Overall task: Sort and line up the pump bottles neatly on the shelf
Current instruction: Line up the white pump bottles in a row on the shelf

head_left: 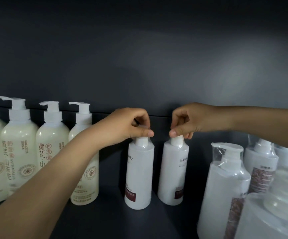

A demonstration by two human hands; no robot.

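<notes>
Two slim white pump bottles with dark red labels stand upright side by side on the dark shelf (108,219). My left hand (127,125) pinches the pump top of the left white bottle (139,173). My right hand (189,119) pinches the pump top of the right white bottle (172,173). Both tops are wrapped in clear film and mostly hidden by my fingers. A row of several cream pump bottles (51,149) with brown lettering stands at the left, pump spouts pointing left.
Several larger white bottles in clear plastic wrap (226,183) crowd the right side, close to the camera. The shelf's dark back wall (139,66) rises behind everything. Between the cream row and the left white bottle is a gap, crossed by my left forearm.
</notes>
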